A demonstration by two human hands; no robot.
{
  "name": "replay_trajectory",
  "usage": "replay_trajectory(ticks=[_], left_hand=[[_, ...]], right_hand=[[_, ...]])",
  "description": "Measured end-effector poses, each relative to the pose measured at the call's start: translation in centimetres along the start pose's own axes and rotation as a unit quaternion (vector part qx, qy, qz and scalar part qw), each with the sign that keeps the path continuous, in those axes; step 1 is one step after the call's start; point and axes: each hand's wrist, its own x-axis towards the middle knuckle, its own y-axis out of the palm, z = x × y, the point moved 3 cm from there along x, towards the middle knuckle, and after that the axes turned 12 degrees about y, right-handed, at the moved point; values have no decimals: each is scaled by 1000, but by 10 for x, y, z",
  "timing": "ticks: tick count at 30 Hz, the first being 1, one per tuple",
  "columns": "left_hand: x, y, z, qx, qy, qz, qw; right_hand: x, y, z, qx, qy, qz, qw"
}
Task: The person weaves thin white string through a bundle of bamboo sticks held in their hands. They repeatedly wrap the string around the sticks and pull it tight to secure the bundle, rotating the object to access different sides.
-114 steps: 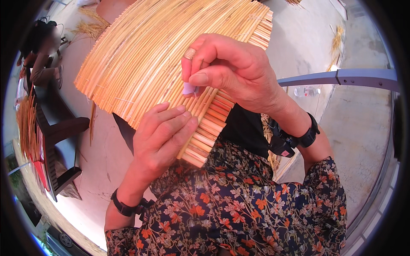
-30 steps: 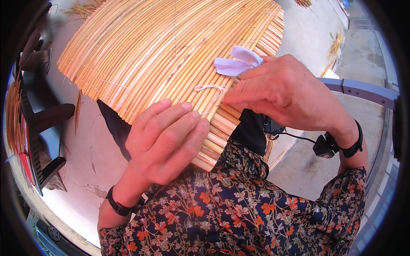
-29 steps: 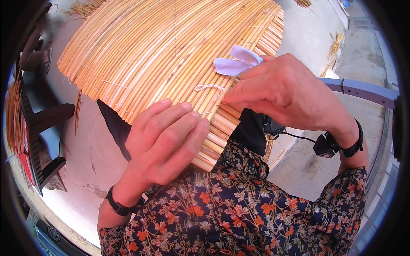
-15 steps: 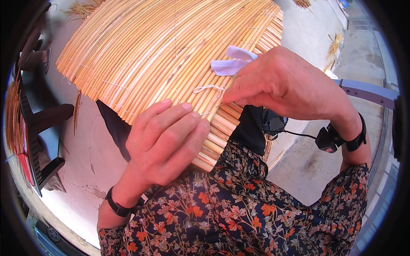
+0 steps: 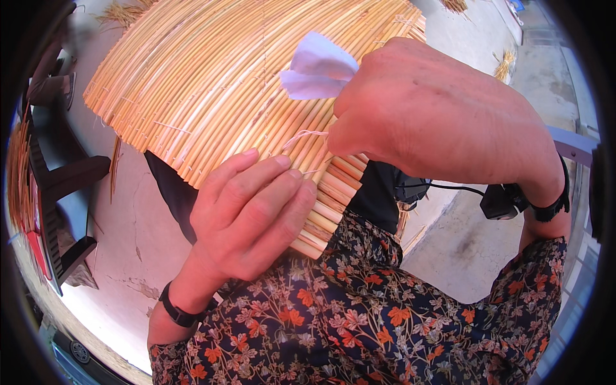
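A mat of straw-coloured reeds (image 5: 192, 70) stitched with white thread spreads before me. My left hand (image 5: 247, 218) lies on its near part, fingers extended and pressing on the reeds, with a short white strand by the fingertips. Above and right of it, my right hand (image 5: 423, 115) is closed in a pinch where a looped white thread (image 5: 301, 136) meets it; what exactly its fingertips hold is hidden. A pale lilac cloth strip (image 5: 317, 61) sticks up from the top of that hand, over the mat. Short reed ends (image 5: 330, 199) form the mat's near right edge.
A dark bench (image 5: 77, 167) with loose reeds stands at the left, and a person's leg (image 5: 48, 86) is beyond it. A blue-grey metal bar (image 5: 574, 144) is at the right. Straw (image 5: 504, 64) lies on the pale floor, and a car wheel (image 5: 80, 351) shows lower left.
Since about a second ago my right hand has lifted toward the far side of the mat, carrying the cloth up and leftward and shifting the thread loop. My left hand has barely moved.
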Motion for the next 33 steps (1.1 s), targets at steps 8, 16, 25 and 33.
replay_trajectory(ticks=[8, 16, 25, 33], left_hand=[[-1, -6, -4, 5, -11, -1, 1000], [14, -39, 6, 32, 30, 9, 999], [73, -79, 72, 212, 42, -222, 951], [149, -90, 94, 138, 143, -125, 972]], right_hand=[[9, -5, 24, -41, 27, 13, 999], [2, -20, 10, 69, -15, -25, 997], [-7, -101, -9, 319, 99, 69, 940], [-31, -112, -52, 296, 182, -39, 937]])
